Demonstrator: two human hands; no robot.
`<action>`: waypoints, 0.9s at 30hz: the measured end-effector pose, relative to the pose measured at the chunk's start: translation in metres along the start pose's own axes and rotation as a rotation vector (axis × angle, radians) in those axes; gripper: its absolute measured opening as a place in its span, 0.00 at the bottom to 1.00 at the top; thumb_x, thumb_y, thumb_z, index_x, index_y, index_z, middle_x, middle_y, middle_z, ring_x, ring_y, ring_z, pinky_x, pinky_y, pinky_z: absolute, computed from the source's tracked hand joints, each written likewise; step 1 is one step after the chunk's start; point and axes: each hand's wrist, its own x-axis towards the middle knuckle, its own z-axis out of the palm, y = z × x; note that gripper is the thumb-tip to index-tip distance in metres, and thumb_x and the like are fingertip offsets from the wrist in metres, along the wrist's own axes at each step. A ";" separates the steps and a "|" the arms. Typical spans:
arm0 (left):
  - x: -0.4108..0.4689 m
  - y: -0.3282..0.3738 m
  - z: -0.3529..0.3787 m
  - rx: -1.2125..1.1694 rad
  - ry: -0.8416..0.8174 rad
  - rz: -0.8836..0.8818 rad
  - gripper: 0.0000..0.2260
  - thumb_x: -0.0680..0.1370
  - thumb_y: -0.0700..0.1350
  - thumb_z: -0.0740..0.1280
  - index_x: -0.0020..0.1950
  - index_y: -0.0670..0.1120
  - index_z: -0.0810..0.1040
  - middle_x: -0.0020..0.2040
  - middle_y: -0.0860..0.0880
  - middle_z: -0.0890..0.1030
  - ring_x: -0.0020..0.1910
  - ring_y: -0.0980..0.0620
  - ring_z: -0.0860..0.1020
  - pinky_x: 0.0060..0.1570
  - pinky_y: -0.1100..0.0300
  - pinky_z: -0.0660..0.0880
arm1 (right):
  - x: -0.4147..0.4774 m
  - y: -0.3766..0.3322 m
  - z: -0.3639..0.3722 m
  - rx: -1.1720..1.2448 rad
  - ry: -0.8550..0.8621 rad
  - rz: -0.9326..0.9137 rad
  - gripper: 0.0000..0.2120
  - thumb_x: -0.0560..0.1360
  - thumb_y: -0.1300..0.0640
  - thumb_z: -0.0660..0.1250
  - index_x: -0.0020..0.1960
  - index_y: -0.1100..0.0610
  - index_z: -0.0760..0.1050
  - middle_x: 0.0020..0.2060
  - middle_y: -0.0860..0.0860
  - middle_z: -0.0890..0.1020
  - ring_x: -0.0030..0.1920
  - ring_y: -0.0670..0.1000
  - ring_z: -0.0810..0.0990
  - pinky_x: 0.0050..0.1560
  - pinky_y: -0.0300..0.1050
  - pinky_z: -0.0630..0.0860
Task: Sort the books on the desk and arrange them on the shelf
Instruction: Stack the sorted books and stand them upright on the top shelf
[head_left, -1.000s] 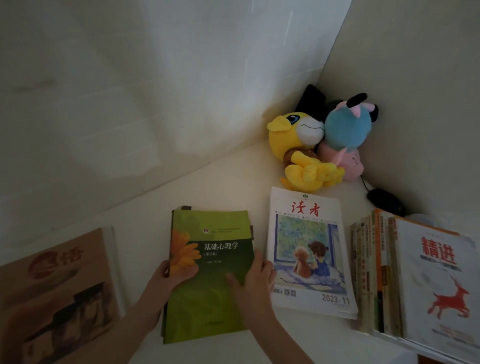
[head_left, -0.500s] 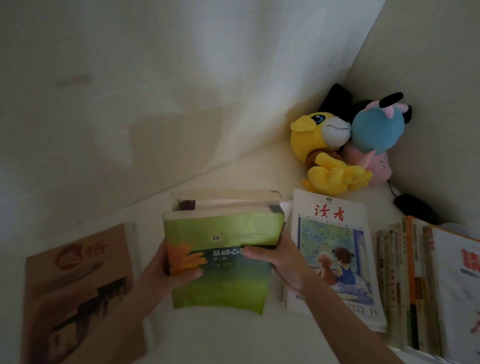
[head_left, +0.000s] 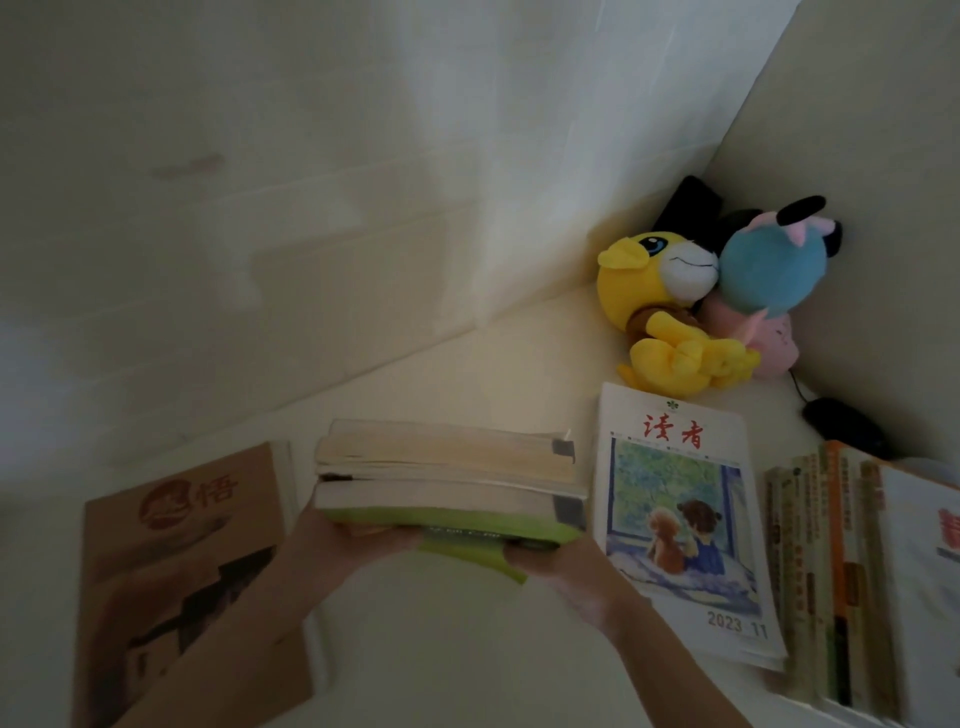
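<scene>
Between my two hands is the stack of books, tipped so that its pale page edges face me and its green cover turns toward my wrists. My left hand grips its lower left corner, and my right hand grips the lower right, fingers curled around the edge. I cannot tell whether it touches the desk. At nine o'clock from the stack lies a brown book. At three o'clock a magazine lies flat, with a row of books beyond it. At one o'clock, plush toys sit in the corner.
</scene>
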 end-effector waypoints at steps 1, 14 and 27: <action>0.000 0.000 0.001 0.004 0.005 0.024 0.33 0.54 0.37 0.83 0.41 0.73 0.79 0.41 0.71 0.81 0.44 0.73 0.78 0.42 0.78 0.73 | -0.002 -0.001 0.004 0.008 0.019 -0.005 0.45 0.49 0.53 0.74 0.62 0.69 0.67 0.34 0.38 0.84 0.36 0.34 0.80 0.37 0.28 0.74; 0.028 0.004 -0.015 0.091 0.149 -0.178 0.37 0.51 0.59 0.82 0.56 0.56 0.73 0.42 0.61 0.83 0.41 0.63 0.81 0.40 0.67 0.76 | 0.037 -0.029 -0.009 -0.107 0.039 0.096 0.38 0.61 0.50 0.81 0.67 0.55 0.70 0.59 0.50 0.81 0.59 0.51 0.80 0.57 0.44 0.78; 0.034 -0.070 -0.012 0.142 0.129 -0.601 0.19 0.69 0.49 0.76 0.55 0.42 0.78 0.30 0.55 0.82 0.28 0.59 0.81 0.28 0.65 0.77 | 0.063 0.011 0.025 -0.166 0.125 0.433 0.27 0.66 0.44 0.78 0.59 0.56 0.77 0.51 0.52 0.81 0.51 0.52 0.80 0.49 0.43 0.80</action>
